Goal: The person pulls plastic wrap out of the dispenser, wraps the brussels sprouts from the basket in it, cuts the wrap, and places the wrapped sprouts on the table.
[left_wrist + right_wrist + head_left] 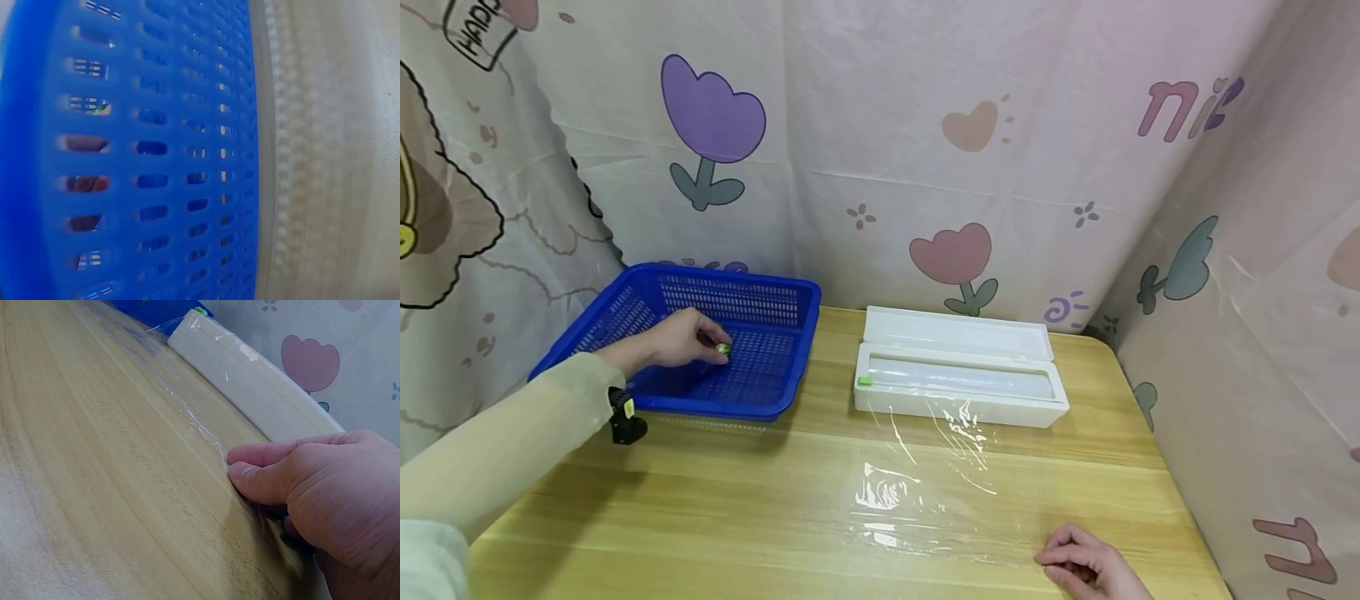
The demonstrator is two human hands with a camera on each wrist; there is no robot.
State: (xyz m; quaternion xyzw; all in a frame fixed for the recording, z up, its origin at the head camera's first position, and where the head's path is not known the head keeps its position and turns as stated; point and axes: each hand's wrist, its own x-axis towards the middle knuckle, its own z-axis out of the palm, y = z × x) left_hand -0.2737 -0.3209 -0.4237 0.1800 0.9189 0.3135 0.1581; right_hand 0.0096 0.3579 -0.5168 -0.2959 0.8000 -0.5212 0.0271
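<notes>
Inside the blue plastic basket (748, 410), my left hand (681, 337) pinches a small green-and-white object (723, 348) between thumb and fingers; its kind is too small to make out. Through the basket's slots (150, 150), the left wrist view shows only scraps of that hand. A sheet of clear cling film (925, 492) stretches over the table from a white dispenser box (958, 408) with its lid raised. At the film's near right corner, my right hand (1093, 562) pinches the edge, and the right wrist view shows the film gathered at the thumb (247, 475) and forefinger.
A green slider (865, 381) sits at the left end of the box, and a film roll (962, 379) lies inside. Printed curtains (850, 125) hang behind and on both sides of the wooden table (715, 500). The left wrist carries a small black camera (625, 417).
</notes>
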